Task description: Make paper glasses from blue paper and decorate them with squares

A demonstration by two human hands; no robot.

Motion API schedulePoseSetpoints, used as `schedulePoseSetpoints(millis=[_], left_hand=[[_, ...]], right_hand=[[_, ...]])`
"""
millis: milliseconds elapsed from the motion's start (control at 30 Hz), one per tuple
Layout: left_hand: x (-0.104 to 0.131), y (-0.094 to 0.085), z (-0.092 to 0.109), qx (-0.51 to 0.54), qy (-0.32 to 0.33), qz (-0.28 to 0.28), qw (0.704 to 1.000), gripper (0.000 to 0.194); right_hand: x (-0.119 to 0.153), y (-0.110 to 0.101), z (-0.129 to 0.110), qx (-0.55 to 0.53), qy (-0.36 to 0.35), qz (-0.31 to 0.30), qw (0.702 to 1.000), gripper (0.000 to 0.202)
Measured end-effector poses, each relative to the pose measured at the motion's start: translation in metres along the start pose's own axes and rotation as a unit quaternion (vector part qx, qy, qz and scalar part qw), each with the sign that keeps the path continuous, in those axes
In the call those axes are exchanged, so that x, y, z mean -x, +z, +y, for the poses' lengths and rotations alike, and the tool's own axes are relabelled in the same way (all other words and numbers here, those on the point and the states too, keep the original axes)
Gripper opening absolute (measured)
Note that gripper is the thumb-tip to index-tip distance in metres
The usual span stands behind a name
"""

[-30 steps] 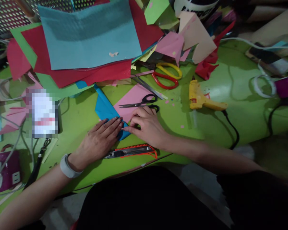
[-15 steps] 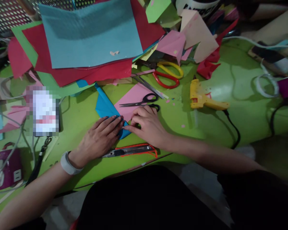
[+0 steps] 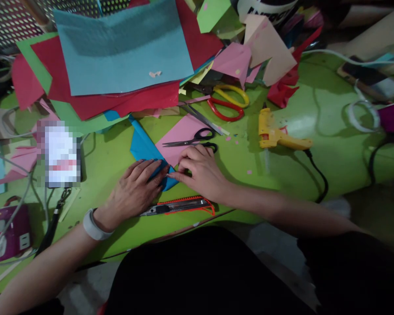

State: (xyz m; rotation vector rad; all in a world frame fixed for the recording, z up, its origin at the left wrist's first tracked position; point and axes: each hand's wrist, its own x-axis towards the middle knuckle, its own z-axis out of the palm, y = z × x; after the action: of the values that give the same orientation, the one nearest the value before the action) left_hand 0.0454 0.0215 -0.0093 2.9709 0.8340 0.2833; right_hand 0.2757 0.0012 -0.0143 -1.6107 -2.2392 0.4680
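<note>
Partly covered: blue paper (image 3: 145, 145) | left hand (image 3: 133, 187): laid flat over it | right hand (image 3: 204, 173): thumb against it, pinch unclear

A glossy green surface (image 3: 321, 109) is stretching across the view, its near edge slanting up toward the right. Beneath it, a grey floor (image 3: 95, 280) is lying in shadow. A perforated panel (image 3: 6, 24) is filling the far left corner. Soft light is glinting on the surface's right side.
</note>
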Motion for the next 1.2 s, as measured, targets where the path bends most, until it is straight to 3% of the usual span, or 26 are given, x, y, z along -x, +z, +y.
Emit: schedulePoseSetpoints(millis=[333,467,633,867,1200], left_hand=[[-0.003,-0.002,-0.002,-0.002,0.038,-0.001,0.999,0.04],[-0.003,0.001,-0.004,0.025,0.044,0.007,0.999,0.042],[-0.002,0.004,-0.003,0.031,0.038,0.01,0.999,0.046],[0.0,0.008,-0.006,0.01,0.048,0.006,0.999,0.043],[0.0,0.005,-0.004,-0.002,0.036,-0.011,0.999,0.04]], right_hand=[[0.001,0.0,-0.002,0.005,0.011,0.001,1.0,0.029],[0.0,-0.002,0.003,-0.043,0.016,0.018,0.999,0.027],[0.002,-0.014,0.013,-0.096,-0.07,0.016,0.993,0.026],[0.016,-0.02,0.031,0.018,-0.266,-0.055,0.962,0.053],[0.006,-0.021,0.044,0.036,-0.312,-0.118,0.942,0.059]])
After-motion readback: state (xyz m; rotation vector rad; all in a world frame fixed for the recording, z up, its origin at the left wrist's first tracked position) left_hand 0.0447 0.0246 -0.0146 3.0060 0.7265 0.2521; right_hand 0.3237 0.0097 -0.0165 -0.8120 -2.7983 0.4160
